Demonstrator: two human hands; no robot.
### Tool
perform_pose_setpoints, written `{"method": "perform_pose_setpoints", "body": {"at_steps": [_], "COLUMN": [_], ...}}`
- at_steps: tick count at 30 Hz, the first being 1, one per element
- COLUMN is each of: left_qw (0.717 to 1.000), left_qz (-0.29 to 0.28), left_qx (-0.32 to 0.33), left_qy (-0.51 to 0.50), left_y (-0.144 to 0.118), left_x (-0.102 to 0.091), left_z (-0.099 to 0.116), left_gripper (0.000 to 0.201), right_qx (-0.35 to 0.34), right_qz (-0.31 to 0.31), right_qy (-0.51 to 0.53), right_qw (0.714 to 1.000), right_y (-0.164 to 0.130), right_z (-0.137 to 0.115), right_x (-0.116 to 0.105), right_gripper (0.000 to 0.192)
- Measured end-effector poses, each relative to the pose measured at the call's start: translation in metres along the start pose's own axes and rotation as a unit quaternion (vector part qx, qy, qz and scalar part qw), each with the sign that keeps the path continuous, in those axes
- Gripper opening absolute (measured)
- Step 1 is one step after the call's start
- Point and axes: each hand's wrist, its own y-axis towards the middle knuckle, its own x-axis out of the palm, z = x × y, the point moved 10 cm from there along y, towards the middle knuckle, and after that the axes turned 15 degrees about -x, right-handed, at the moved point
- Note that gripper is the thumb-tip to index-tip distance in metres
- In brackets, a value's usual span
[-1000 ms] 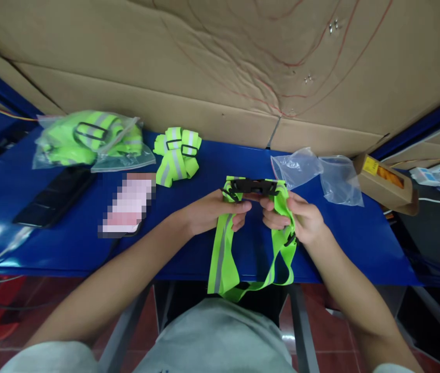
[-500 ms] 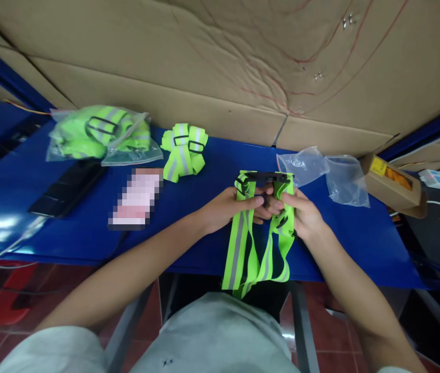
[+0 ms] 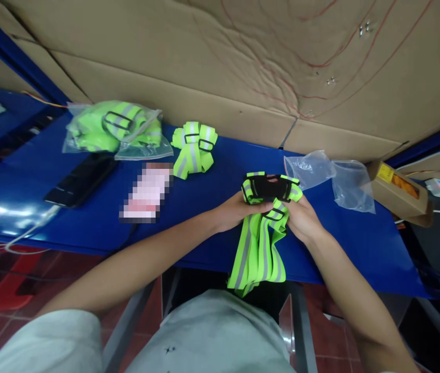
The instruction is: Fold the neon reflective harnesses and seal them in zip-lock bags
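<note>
Both hands grip a neon-yellow reflective strap harness [image 3: 260, 254] with grey stripes and black slide buckles. My left hand [image 3: 235, 211] is closed on its left side, thumb lying across the webbing. On the opposite side my right hand [image 3: 303, 218] is closed round the strap, its fingers mostly hidden behind the webbing. A black buckle piece [image 3: 270, 188] spans the top between the hands. Below them the straps hang in a gathered bunch over the table's front edge. Another folded reflective strap bundle [image 3: 194, 150] lies on the table, left of and beyond my hands.
On the blue table [image 3: 188, 248], a clear bag of reflective straps [image 3: 113, 127] lies at the back left. A black phone [image 3: 80, 181] with a white cable and a pixelated rectangle [image 3: 147, 192] are nearer. Clear plastic bags [image 3: 354, 186] and a cardboard box [image 3: 400, 194] sit right.
The hanging straps have been drawn together into one bunch, where a gap stood between them before. The black buckle piece now shows its broad face. The view has shifted slightly.
</note>
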Motion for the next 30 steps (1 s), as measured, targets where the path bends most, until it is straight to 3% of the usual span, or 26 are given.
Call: {"method": "perform_pose_setpoints", "body": {"at_steps": [3,6,10,13,16,19,23,27,30], "left_qw": [0.999,0.999,0.997,0.996,0.991,0.988,0.987,0.991,0.991], "left_qz": [-0.011,-0.013,0.018,0.076,0.107,0.082,0.016,-0.135,-0.124], "left_qx": [-0.045,-0.048,-0.074,-0.043,0.025,0.090,0.126,0.013,-0.036], "left_qy": [-0.008,-0.011,-0.009,0.031,0.075,0.094,0.103,0.019,-0.033], "left_y": [0.002,0.001,0.001,0.000,-0.006,-0.018,-0.030,-0.019,-0.003], "left_x": [0.000,0.000,-0.006,-0.015,-0.013,0.004,0.029,0.047,0.029], "left_z": [-0.008,-0.006,-0.010,-0.003,0.015,0.042,0.074,0.055,0.031], "left_gripper": [0.063,0.063,0.053,0.044,0.041,0.049,0.059,0.063,0.067], "right_qx": [0.006,0.004,0.020,0.016,-0.006,-0.009,-0.017,-0.065,-0.095], "right_qz": [-0.015,-0.055,-0.131,-0.129,-0.141,-0.211,-0.239,-0.186,-0.140], "right_qy": [-0.026,-0.068,-0.078,-0.097,-0.171,-0.179,-0.137,-0.133,-0.158], "right_qw": [1.000,0.996,0.988,0.987,0.975,0.961,0.961,0.971,0.973], "right_y": [0.000,0.004,0.008,0.019,0.033,0.040,0.048,0.063,0.071], "right_z": [0.003,-0.001,-0.007,-0.022,-0.047,-0.073,-0.110,-0.125,-0.109], "right_x": [-0.001,-0.001,0.002,-0.007,-0.008,0.010,0.026,0.019,0.002], "right_gripper": [0.050,0.053,0.070,0.076,0.056,0.044,0.056,0.047,0.046]}}
